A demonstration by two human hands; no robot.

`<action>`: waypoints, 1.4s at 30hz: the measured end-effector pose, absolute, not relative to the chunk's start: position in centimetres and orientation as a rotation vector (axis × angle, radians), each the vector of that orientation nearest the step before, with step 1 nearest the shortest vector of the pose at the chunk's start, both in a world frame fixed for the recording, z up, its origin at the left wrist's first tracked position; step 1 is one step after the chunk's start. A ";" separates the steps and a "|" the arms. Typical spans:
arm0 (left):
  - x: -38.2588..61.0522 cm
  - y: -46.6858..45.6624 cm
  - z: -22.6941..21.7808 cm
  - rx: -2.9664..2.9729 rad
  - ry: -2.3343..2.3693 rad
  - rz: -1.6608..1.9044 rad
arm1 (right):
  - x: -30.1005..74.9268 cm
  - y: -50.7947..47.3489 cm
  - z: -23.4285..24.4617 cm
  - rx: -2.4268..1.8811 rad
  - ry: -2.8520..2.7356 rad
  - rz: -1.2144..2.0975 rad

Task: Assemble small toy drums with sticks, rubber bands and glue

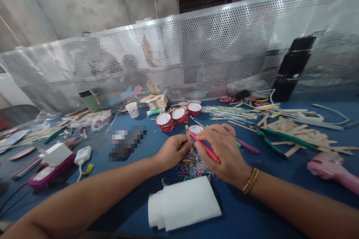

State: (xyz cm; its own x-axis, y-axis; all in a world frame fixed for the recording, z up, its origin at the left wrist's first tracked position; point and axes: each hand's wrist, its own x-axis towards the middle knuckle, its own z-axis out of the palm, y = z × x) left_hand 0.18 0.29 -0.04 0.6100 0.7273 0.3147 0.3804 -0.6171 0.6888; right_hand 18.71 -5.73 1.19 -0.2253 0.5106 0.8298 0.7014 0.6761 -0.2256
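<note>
My left hand (175,151) is closed around a small wooden stick (188,132) whose upper end is green. In my right hand (223,151) is a red pen (209,152), slanting up to the left with its tip close to the stick. Whether the tip touches the stick I cannot tell. Beneath both hands lies a tangle of thin coloured bands (193,168). A folded white cloth or tissue (185,203) lies nearer to me. Just beyond the hands sit several small red round pots with white tops (165,120), one partly hidden by my right hand.
Green-handled pliers (272,145) lie among flat wooden sticks (297,134) on the right, near a pink glue gun (331,168). A purple device (46,177) and white adapter (83,155) are left. A paper cup (132,109) stands before the perforated metal screen (174,52).
</note>
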 end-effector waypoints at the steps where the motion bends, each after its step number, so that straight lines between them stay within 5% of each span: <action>1: 0.2 0.3 0.0 2.263 0.875 0.792 | 18.7 -5.7 1.2 -0.949 -1.901 -0.235; 42: 0.2 0.2 0.0 2.230 0.848 0.799 | 18.8 -5.7 1.2 -0.951 -1.890 -0.254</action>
